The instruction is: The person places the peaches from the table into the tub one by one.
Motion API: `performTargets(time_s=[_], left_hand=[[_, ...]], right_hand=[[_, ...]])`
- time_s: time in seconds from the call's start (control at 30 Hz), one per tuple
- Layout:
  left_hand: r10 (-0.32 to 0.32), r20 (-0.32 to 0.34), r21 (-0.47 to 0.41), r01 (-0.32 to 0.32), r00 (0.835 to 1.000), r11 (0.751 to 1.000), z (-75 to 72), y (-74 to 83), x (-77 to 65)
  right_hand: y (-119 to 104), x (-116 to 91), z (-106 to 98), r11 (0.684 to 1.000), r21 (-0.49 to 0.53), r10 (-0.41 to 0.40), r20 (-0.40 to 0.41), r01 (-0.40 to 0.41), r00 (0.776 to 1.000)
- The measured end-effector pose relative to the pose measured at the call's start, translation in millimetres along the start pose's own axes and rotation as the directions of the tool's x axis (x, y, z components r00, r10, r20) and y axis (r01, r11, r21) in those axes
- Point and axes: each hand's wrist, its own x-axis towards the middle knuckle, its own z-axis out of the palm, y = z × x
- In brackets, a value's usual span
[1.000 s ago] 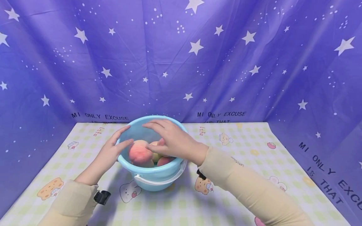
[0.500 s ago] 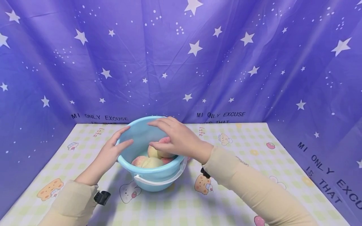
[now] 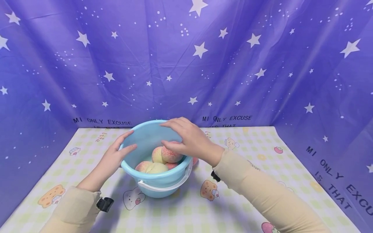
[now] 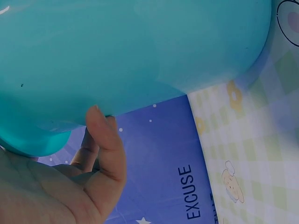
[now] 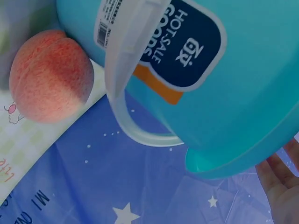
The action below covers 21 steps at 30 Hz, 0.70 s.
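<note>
A light blue bucket [image 3: 162,186] stands on the table, with several pink-and-yellow peaches [image 3: 157,168] inside. My left hand [image 3: 110,160] grips its left rim, thumb over the edge; in the left wrist view, curled fingers [image 4: 110,140] rest against the outer wall. My right hand [image 3: 187,137] is over the right side of the rim, fingers spread and loosely bent, holding nothing. Under its thumb lies a redder peach [image 3: 171,154] in the bucket. Outside, beside the bucket's right wall, another peach [image 5: 51,77] sits on the cloth, mostly hidden in the head view.
A white handle [image 3: 167,187] hangs down the bucket's front. The table has a green-and-white checked cloth [image 3: 233,207] with cartoon prints. Purple star-patterned curtains [image 3: 186,64] rise behind the table and at both sides.
A peach that was high at the bucket's left has dropped down among the others. My right hand has moved right toward the rim, while my left stays at the bucket's edge.
</note>
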Motion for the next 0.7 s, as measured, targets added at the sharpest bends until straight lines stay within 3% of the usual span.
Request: performTargets(time_s=[0.7], left_hand=[[0.008,-0.007,-0.004,-0.008,1.000,1.000,0.7,-0.2,-0.3]], right_hand=[[31,-12,-9,0.984,0.004,0.180,-0.022,-0.180,0.983]])
